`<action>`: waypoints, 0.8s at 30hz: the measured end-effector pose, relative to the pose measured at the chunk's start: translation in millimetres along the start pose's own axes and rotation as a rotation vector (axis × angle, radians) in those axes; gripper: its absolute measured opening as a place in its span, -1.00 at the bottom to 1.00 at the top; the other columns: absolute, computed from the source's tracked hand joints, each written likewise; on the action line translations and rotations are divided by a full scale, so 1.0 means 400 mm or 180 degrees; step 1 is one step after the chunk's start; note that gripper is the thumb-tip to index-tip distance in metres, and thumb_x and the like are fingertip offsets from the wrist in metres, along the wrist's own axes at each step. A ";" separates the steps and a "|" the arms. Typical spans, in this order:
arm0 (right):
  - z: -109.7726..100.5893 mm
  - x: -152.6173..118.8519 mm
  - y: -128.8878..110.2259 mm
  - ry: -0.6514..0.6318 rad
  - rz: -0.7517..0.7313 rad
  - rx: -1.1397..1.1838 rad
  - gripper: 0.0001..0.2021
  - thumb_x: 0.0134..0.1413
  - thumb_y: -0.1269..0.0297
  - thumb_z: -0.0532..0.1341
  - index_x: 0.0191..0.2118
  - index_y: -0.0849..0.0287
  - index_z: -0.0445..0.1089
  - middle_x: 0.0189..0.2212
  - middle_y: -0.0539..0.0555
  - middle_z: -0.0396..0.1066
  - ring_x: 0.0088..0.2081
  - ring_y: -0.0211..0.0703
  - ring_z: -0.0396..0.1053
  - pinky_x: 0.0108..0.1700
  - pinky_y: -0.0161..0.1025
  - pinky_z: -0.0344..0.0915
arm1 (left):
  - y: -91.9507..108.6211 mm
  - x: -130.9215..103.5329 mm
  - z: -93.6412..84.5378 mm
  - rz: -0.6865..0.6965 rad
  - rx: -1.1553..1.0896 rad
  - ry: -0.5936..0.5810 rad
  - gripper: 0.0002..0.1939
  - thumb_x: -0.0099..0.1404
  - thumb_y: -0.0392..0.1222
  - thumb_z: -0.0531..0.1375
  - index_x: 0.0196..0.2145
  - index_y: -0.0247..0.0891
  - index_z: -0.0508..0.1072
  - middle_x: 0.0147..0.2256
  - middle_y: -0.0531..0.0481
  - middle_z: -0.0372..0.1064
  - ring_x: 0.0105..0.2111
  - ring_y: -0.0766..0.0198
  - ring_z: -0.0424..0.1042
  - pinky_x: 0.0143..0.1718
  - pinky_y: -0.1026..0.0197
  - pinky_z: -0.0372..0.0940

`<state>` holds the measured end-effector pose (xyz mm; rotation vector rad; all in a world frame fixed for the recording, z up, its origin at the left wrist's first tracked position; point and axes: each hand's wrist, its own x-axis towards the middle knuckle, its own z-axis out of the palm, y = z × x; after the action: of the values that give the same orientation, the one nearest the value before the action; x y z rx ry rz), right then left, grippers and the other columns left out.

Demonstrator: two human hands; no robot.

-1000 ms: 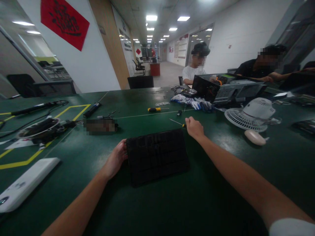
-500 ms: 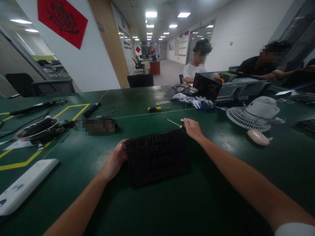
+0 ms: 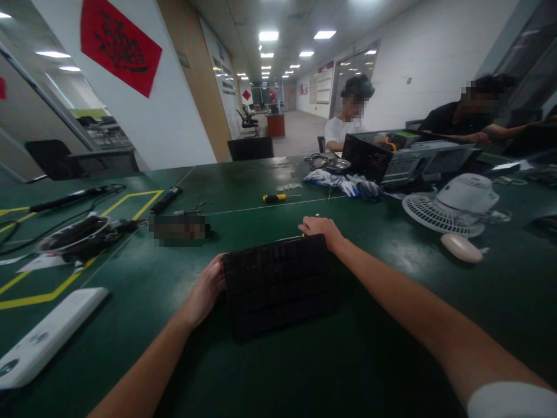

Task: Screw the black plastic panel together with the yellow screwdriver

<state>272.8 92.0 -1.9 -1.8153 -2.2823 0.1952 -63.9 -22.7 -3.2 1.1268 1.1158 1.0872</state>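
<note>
A flat black rectangular panel [image 3: 281, 287] is tilted up above the green table [image 3: 243, 377]. My left hand [image 3: 209, 290] grips its left edge, the thumb side showing and the other fingers partly hidden behind it. At the panel's top right corner is my right hand [image 3: 321, 229], its fingers closed round a small screwdriver. Only a bit of the screwdriver's yellow handle [image 3: 303, 234] and part of its shaft show; the panel hides the rest.
Beyond the panel lie a yellow-black screwdriver [image 3: 274, 198] and gloves [image 3: 343, 183]. On the right are a white fan [image 3: 456, 203], a pinkish mouse [image 3: 462, 248] and an open computer case [image 3: 413, 159]. Left are a white device [image 3: 52, 337] and cables. Two people sit across the table.
My right hand has moved left and slightly down, behind the panel's top edge, taking the small screwdriver mostly out of sight. The view has shifted slightly.
</note>
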 end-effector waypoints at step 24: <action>0.037 0.015 -0.065 0.0419 0.0223 0.0385 -0.62 0.46 -0.08 0.05 -0.16 0.08 0.45 -0.20 0.16 0.59 -0.18 -0.02 0.50 -0.20 -0.17 0.23 | 0.005 -0.009 0.008 0.0093 0.0143 -0.0180 -0.48 0.36 0.28 0.20 0.05 -0.14 0.53 0.03 -0.16 0.59 0.07 -0.15 0.53 0.02 -0.07 0.42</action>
<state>243.1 92.5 -9.3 -1.7925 -2.0741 0.2134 -61.2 -26.4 -0.4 1.2055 1.0870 1.0510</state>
